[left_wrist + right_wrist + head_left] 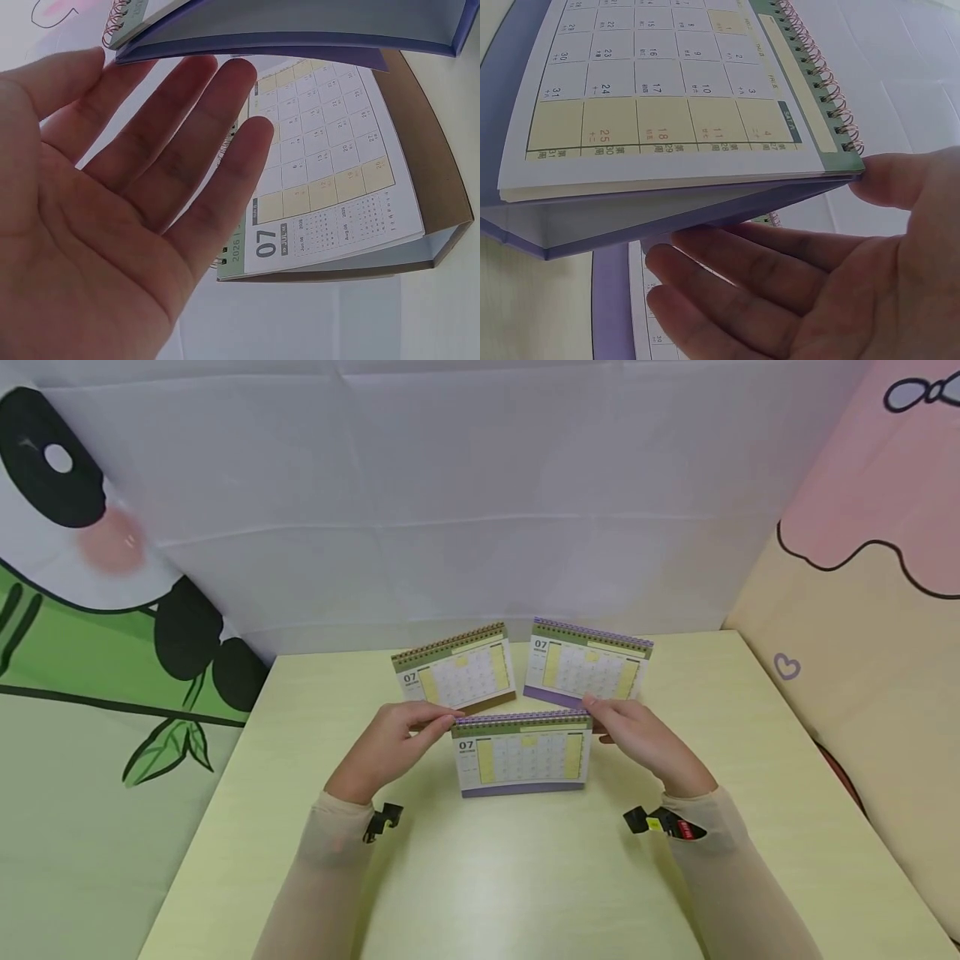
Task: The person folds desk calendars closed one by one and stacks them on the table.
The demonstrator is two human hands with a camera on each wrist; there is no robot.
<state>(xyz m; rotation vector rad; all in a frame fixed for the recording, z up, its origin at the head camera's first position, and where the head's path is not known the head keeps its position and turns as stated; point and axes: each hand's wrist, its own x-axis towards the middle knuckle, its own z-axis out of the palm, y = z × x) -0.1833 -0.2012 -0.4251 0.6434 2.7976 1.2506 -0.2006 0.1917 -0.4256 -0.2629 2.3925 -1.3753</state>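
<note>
A spiral-bound desk calendar (525, 760) with a purple base stands nearest me, its July page facing forward. My left hand (397, 743) holds its upper left corner between thumb and index finger, the other fingers stretched behind. At the upper right corner, my right hand (645, 735) pinches with the thumb in front and fingers behind the stand. Behind it on the left is a calendar with a brown base (461, 672), which shows beyond the fingers in the left wrist view. A second purple-based calendar (585, 664) stands behind on the right, partly covered by my right hand in the right wrist view.
All three calendars are on a pale yellow table (480, 877). A white cloth backdrop (480, 502) rises along the far edge. Printed cloth panels flank the table, green with leaves (165, 752) on the left, pink and cream (862, 635) on the right.
</note>
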